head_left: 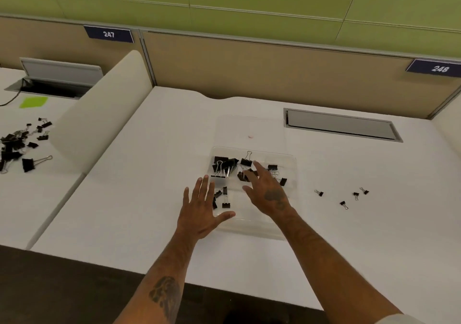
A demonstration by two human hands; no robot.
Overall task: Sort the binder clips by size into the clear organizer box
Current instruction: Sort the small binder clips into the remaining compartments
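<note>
The clear organizer box (290, 171) lies on the white desk, its lid open flat behind it. Large black binder clips (223, 166) fill its far-left compartment, medium ones sit in the middle, and small clips (225, 203) lie in the near-left compartment. My left hand (202, 208) rests flat with spread fingers on the box's near-left corner. My right hand (268, 191) hovers open over the middle compartments, fingertips just above a medium clip (245, 162). Several tiny clips (343, 204) lie loose on the desk to the right of the box.
A curved white divider (99, 116) separates this desk from the left one, where a heap of black clips (17, 146) and a green note (33, 102) lie. A closed grey cable hatch (341, 125) sits at the back right. Beige partition panels stand behind.
</note>
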